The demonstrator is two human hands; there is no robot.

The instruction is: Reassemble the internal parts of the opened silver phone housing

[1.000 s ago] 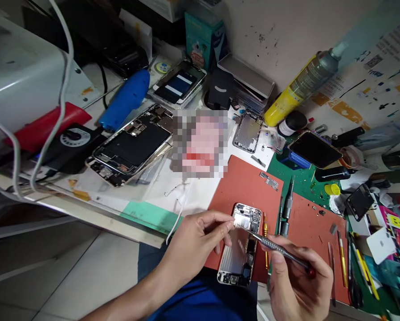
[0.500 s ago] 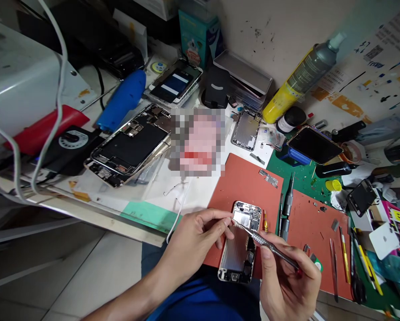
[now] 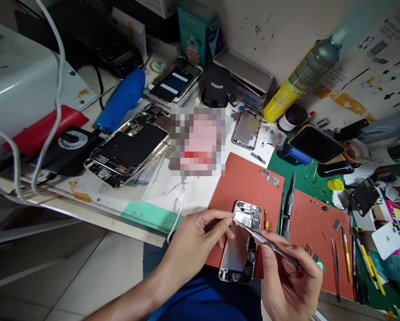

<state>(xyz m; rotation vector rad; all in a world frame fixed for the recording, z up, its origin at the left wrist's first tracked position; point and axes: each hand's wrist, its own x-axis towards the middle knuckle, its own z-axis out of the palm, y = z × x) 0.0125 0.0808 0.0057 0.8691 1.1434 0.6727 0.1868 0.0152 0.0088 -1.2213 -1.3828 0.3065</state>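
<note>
1. Your open phone [image 3: 235, 252] lies on the red mat [image 3: 246, 178] at the near edge of the counter [image 3: 203, 187].
2. Your right hand [image 3: 291, 272] grips the screwdriver [image 3: 273, 247] in its fingers, tip over the phone.
3. Your left hand [image 3: 200, 236] has its fingers pinched narrow at that tip; I cannot tell whether they hold anything.
4. A gold driver [image 3: 266, 220] lies just beside the phone.

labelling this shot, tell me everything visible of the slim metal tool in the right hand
The slim metal tool has a silvery, ridged body narrowing to a thin tip, darker rear and red end. Its front slants over the open phone; thumb and fingers of the right grip hold it. The tip nears the left grip, contact unclear.
</note>
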